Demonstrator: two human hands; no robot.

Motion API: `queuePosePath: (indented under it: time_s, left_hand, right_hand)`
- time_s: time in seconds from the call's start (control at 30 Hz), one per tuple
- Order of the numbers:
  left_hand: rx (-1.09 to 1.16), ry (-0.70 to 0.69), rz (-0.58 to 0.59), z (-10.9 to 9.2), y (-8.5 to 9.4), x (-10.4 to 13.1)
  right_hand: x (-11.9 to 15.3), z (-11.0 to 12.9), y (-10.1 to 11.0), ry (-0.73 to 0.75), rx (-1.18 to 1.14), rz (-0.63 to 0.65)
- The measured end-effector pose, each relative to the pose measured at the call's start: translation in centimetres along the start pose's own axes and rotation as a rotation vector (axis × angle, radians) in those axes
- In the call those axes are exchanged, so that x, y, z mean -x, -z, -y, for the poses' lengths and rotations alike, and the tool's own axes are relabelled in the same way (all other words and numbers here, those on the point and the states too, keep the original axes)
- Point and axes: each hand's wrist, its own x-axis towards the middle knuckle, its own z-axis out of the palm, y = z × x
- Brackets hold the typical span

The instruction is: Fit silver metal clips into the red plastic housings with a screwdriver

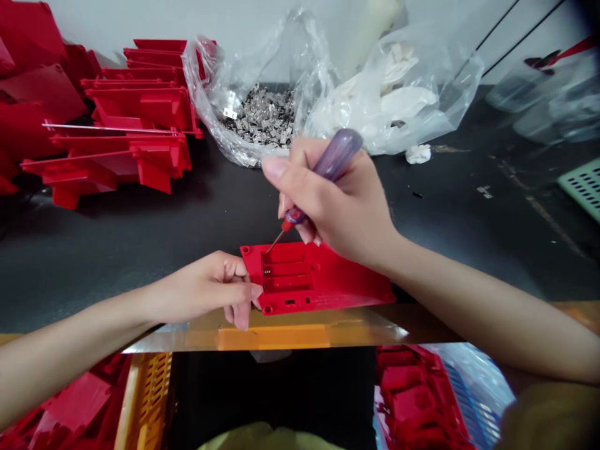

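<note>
Hands, two: left (213,290) pinches one red housing (314,278), right (335,194) clasps one screwdriver (323,172).

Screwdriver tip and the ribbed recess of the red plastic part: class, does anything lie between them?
Nothing visible does. The right hand holds the screwdriver with its tip at the recess's upper left corner of the red plastic part; the left hand grips only the part's left edge.

housing (323,281) at table edge (290,334), bags (262,119) behind

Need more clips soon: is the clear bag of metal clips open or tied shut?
Open: the clear bag has its mouth spread wide, with the metal clips exposed inside.
</note>
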Motion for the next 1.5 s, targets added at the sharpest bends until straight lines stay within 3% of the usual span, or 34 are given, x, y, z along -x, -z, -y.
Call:
queuePosePath:
  time_s: [0.43, 0.87, 1.03, 1.13, 1.5]
  left_hand:
    - [0.01, 0.009, -0.019, -0.5, -0.2, 0.0]
    - [-0.012, 0.01, -0.006, 0.0, 0.1, -0.1]
    - [-0.01, 0.002, -0.02, 0.1, 0.0, 0.1]
    - [-0.006, 0.0, -0.014, -0.1, 0.0, 0.1]
    - [-0.005, -0.012, -0.021, -0.3, -0.1, -0.1]
  right_hand:
    - [0.6, -0.7, -0.9, 0.019, 0.182, 0.085]
    - [0.7, -1.1, -1.2, 0.025, 0.11, 0.104]
    - [0.7, -1.3, -1.2, 0.034, 0.159, 0.029]
    - [0.7, -1.3, -1.2, 0.058, 0.208, -0.014]
    - [1.0, -1.2, -1.3, 0.193, 0.231, 0.092]
